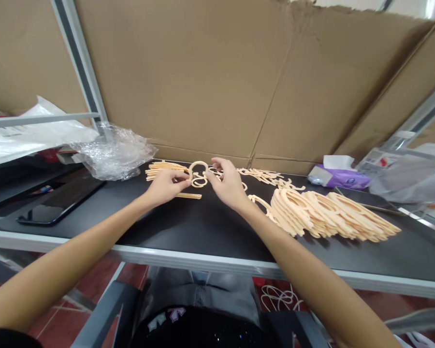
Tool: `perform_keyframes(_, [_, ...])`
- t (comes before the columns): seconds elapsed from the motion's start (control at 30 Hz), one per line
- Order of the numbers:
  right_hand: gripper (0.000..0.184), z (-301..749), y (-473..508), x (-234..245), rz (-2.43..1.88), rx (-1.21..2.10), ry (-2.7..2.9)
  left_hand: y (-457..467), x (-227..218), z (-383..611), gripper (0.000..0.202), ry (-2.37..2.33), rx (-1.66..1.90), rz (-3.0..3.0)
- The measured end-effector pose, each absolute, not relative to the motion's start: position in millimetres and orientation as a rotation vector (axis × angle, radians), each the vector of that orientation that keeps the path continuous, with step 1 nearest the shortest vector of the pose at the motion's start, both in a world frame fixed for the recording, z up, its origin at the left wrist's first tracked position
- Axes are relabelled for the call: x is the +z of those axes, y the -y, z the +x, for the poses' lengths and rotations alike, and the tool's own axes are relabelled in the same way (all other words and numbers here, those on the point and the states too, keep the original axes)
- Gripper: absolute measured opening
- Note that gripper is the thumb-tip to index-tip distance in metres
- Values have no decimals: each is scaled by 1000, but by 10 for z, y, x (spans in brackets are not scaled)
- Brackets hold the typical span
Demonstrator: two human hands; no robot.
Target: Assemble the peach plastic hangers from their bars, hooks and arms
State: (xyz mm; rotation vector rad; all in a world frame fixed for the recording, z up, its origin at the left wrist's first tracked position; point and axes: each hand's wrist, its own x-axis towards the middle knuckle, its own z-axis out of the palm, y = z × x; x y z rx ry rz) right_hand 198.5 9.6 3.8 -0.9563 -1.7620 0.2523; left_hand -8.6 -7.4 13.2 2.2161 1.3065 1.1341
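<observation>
One pale hook stands between the left grip and the right grip, its arch turned up, raised over the rear half of the dark tabletop. Its left end is at the tips of the left thumb and forefinger; its right end comes down at the right thumb.

The left grip is narrow, thumb and forefinger pinched on the hook's left end. The right grip is partly spread, with a visible gap between the thumb below and the fingers lifted above; its thumb tip is at the hook's right end, though whether it presses there I cannot tell.

Just below the left fingers a thin strip lies flat, its left end hidden by the hand. Behind that hand is a pile of sticks, lying side by side. Small curved loops show beneath the hook's arch, and more loose hooks trail off to the right along the back, past the right hand.

To the right of the right forearm, many frames lean over one another in a long overlapping row. Beyond them is a purple tissue pack. On the left, crumpled plastic wrap sits near a dark, glossy slab. Cardboard rises behind the tabletop, and a white cable lies coiled below the front edge.
</observation>
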Motion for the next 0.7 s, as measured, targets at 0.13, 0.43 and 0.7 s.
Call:
perform_keyframes(0.13, [34, 1921, -43, -55, -936, 209, 2076, -23, 246, -254, 37, -1322, 1291, 2012])
perform_keyframes(0.43, [27, 1992, 99, 92, -1188, 27, 2550, -82, 138, -396, 27, -1348, 1172, 1882])
perform_keyframes(0.7, [30, 1992, 64, 66, -1052, 20, 2524, -98, 69, -341, 19, -1370, 1010, 1975])
